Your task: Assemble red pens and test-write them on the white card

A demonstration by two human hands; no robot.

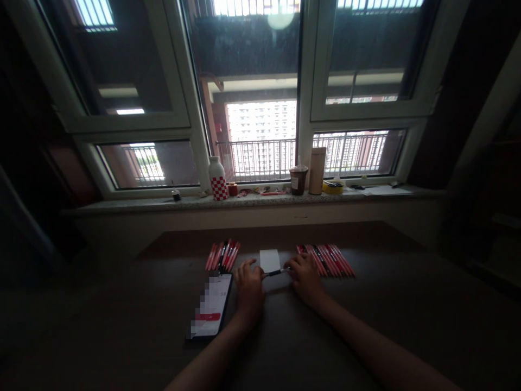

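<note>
Between my two hands a slim pen with a dark middle lies nearly level, just in front of a small white paper pad. My left hand pinches its left end. At the other end, my right hand closes its fingers on the pen. To the right of that hand lies a row of red and black pens, side by side. A smaller group of similar pens rests at the left, beyond a phone with a lit, partly blurred screen.
The dark table ends below a window sill. On the sill stand a white bottle with red checks, a dark drink cup, a tan flask, a yellow roll and papers.
</note>
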